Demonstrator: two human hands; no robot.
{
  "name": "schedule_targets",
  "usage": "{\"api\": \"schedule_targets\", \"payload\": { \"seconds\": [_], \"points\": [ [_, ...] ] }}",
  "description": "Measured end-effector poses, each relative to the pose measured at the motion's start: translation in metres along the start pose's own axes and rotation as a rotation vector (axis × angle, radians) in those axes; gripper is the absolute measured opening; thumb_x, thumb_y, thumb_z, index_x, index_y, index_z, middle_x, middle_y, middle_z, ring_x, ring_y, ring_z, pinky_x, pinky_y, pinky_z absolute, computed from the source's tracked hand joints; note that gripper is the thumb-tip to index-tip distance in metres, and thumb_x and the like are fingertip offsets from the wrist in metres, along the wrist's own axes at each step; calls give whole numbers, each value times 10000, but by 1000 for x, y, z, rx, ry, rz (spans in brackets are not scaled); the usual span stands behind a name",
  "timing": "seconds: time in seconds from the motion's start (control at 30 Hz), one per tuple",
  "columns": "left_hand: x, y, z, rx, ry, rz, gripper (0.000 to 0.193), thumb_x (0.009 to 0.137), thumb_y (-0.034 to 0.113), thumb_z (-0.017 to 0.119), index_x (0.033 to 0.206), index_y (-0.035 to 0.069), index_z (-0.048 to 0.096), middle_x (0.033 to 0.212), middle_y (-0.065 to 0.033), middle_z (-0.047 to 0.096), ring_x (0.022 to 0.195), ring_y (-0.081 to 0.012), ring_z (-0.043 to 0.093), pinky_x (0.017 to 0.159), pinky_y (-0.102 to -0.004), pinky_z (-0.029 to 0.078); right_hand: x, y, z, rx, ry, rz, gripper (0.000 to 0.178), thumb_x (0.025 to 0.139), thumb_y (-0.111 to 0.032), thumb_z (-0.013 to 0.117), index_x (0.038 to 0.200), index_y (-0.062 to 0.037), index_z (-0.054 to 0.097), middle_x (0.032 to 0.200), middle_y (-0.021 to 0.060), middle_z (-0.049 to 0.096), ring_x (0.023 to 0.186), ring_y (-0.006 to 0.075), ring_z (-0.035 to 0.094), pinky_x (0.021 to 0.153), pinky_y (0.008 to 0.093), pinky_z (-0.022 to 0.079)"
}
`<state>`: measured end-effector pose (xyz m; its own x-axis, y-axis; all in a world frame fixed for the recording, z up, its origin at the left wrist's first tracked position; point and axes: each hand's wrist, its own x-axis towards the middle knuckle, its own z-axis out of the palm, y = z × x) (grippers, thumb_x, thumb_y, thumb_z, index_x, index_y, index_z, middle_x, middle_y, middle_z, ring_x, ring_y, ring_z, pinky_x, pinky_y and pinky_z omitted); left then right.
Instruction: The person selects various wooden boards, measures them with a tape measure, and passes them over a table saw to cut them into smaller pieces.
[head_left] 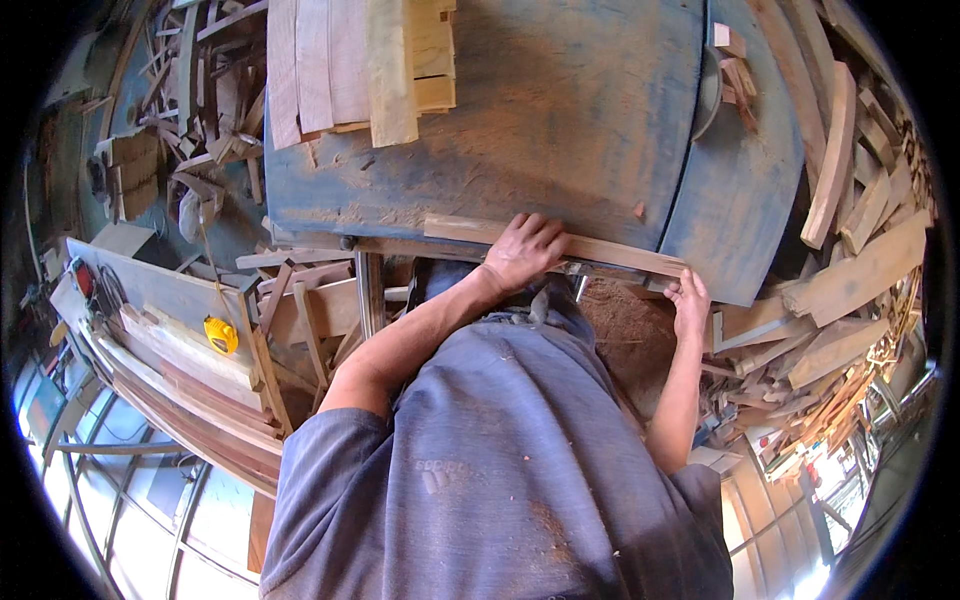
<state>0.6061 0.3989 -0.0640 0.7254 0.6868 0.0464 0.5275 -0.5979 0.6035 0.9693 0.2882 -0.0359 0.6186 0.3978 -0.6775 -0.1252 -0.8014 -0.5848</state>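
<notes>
A long, narrow wooden strip lies along the near edge of a blue, sawdust-covered machine table. My left hand is closed over the strip left of its middle, with the fingers curled across its top. At the strip's right end, my right hand pinches the tip between thumb and fingers. Part of the strip is hidden under my left hand. Further back on the left of the table sits a stack of pale boards, well apart from both hands.
A curved metal piece stands by the long slot at the table's right, near small wood offcuts. Heaped timber scraps crowd the right side. To the left are stacked planks and a yellow tape measure.
</notes>
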Motion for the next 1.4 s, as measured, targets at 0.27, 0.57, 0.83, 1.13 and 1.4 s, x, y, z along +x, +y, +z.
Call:
{"api": "schedule_targets", "payload": {
  "seconds": [0.27, 0.57, 0.83, 1.13, 1.4],
  "points": [
    [11, -11, 2, 59, 58, -16, 389, 794, 388, 739, 1065, 116, 675, 1131, -73, 652, 1053, -291, 582, 915, -431, 476, -101, -55, 65, -596, 117, -695, 127, 921, -141, 662, 1010, -65, 711, 984, 115, 710, 882, 276, 685, 796, 379, 558],
    [63, -44, -30, 119, 71, 50, 408, 710, 289, 793, 1047, 94, 673, 1058, -63, 676, 970, -286, 606, 844, -422, 494, -92, -71, 198, -938, 4, -1158, 434, 866, -119, 574, 1241, 98, 576, 1350, 230, 527, 1303, 355, 464, 1127, 460, 371],
    [92, -68, -41, 272, 133, 71, 378, 762, 341, 753, 1041, 101, 671, 1015, -47, 667, 971, -279, 599, 870, -417, 489, -71, -92, 221, -1138, 49, -1235, 493, 921, -154, 528, 1344, 100, 519, 1457, 265, 470, 1376, 397, 409, 1178, 469, 314],
    [97, -66, -40, 276, 207, 91, 322, 762, 244, 761, 1007, 58, 666, 1040, -90, 695, 975, -295, 629, 899, -401, 478, -65, -94, 226, -1121, 62, -1244, 538, 896, -143, 574, 1356, 125, 497, 1448, 285, 474, 1369, 408, 425, 1175, 482, 314],
    [107, -62, -42, 210, 147, 3, 248, 756, 179, 753, 954, 69, 650, 984, -114, 702, 933, -300, 653, 892, -407, 464, -55, -93, 230, -1041, 122, -1261, 490, 897, -119, 529, 1329, 111, 523, 1449, 275, 478, 1365, 393, 433, 1169, 460, 317]
  ]
}}
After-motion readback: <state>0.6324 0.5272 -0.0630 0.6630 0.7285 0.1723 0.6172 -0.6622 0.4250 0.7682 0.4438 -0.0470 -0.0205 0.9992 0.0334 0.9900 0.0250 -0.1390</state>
